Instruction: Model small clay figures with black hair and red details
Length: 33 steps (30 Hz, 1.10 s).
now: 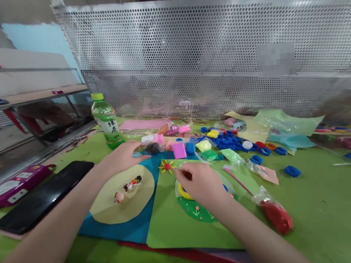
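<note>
My right hand (198,184) hovers over a green card (169,227) and pinches something small I cannot make out, just right of a clay sun (167,166) with a red centre and yellow rays. Under the hand lie a yellow clay ring (183,192) and a dark green clay mound (195,211). My left hand (122,156) rests with curled fingers at the top of a blue card (123,229) bearing a cream oval (122,196) with two small clay figures (133,183). Its fingertips are near a dark clay lump (154,148).
A green tea bottle (106,120) stands behind my left hand. A black phone (42,196) and a purple box (11,187) lie at left. Coloured clay blocks (179,150), blue caps (226,139), a red clay bag (275,213) and a perforated metal screen (217,53) fill the back and right.
</note>
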Motion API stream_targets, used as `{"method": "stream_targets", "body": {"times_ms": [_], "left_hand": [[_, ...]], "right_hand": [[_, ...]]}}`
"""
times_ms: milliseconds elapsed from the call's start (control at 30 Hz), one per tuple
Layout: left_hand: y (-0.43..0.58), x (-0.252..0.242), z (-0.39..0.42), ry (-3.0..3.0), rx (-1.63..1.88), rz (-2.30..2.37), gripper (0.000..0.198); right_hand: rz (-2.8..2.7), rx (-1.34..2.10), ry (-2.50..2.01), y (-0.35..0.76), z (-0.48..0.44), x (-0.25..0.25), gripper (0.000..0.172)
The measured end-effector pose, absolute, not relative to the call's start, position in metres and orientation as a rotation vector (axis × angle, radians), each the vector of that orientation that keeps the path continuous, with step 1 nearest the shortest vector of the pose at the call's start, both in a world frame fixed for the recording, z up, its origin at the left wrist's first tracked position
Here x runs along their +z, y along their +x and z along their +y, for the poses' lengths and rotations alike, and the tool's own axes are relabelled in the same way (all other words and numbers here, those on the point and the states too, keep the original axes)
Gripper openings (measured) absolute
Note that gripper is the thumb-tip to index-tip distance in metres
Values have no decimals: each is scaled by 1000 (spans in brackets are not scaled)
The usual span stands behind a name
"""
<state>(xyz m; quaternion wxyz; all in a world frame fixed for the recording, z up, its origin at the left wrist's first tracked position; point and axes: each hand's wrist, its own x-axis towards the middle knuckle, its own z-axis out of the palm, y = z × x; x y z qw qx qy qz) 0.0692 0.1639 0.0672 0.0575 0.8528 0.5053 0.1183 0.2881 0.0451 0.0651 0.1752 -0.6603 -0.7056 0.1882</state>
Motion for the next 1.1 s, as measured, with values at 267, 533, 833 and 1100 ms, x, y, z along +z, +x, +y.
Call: {"method": "stream_targets", "body": {"times_ms": [267,533,833,1100], "left_hand": [[91,31,198,2723,402,1502,37],[83,45,185,2565,576,1377,36],[97,61,118,2318,571,862,49],[95,68,113,2442,523,889,52]], "right_hand": [[-1997,522,-1774,291,48,62,20],[-1884,554,-1645,298,55,57,17],[-1731,460,-1365,300,53,58,12],[-1677,408,-1362,301,54,52,12]]}}
